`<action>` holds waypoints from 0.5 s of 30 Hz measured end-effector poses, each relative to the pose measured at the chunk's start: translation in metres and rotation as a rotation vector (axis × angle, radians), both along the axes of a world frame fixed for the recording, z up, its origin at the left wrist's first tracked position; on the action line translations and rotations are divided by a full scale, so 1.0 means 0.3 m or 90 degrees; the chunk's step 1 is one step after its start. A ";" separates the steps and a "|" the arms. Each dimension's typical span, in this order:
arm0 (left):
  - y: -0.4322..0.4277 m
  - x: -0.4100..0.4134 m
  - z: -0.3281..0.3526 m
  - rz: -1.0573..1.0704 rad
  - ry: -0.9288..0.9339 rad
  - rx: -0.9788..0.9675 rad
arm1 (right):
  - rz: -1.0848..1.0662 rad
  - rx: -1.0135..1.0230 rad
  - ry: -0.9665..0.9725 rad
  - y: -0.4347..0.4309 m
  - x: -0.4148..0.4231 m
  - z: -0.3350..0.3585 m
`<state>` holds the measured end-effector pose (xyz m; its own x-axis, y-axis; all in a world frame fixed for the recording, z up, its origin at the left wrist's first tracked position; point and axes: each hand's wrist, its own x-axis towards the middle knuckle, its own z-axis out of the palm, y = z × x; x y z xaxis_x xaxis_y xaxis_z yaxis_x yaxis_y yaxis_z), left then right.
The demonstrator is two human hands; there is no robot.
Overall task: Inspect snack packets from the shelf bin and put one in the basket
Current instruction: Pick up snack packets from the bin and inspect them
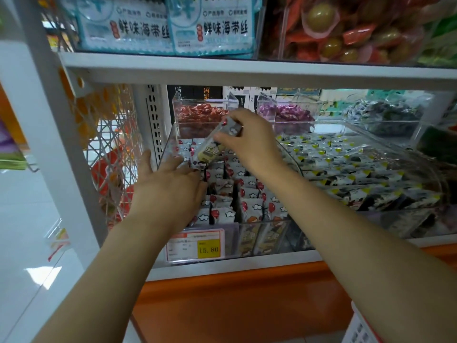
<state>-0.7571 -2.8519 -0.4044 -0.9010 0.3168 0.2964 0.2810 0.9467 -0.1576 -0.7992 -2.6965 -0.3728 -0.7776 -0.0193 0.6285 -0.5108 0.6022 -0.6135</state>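
Observation:
A clear plastic shelf bin [247, 225] holds several small white snack packets [249, 206] printed with red balloons and clouds. My right hand [249, 139] is raised over the back of the bin and pinches one long packet [210, 147] by its upper end, so it hangs tilted down to the left. My left hand [170, 184] reaches into the bin's left side with fingers spread, resting on the packets there. A white slotted basket [361, 328] shows only its corner at the bottom right.
A second clear bin [358, 169] of yellow-marked packets sits to the right. Small clear bins of red [197, 115] and purple [289, 113] sweets stand behind. A yellow price tag [209, 248] reads 15.80. The upper shelf edge [247, 70] overhangs the bins; a wire rack [108, 149] stands left.

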 end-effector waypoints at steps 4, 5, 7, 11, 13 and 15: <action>-0.014 0.010 0.007 -0.020 -0.015 0.049 | 0.008 0.209 -0.060 -0.051 -0.076 -0.005; -0.021 0.012 0.006 -0.024 -0.012 0.053 | 0.006 0.244 -0.071 -0.065 -0.088 -0.012; -0.035 0.016 0.006 -0.017 -0.004 0.063 | 0.014 0.289 -0.105 -0.090 -0.102 -0.029; -0.076 0.020 0.006 0.026 0.017 0.062 | 0.080 0.422 -0.186 -0.113 -0.115 -0.049; -0.093 0.019 0.001 0.029 0.006 0.068 | 0.102 0.460 -0.206 -0.107 -0.129 -0.032; -0.103 0.022 -0.005 0.024 -0.012 0.076 | 0.117 0.410 -0.228 -0.098 -0.144 -0.005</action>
<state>-0.7506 -2.8828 -0.4059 -0.9172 0.2465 0.3129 0.2474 0.9682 -0.0375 -0.8424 -2.7259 -0.3744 -0.8808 -0.4460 0.1593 -0.4734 0.8219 -0.3166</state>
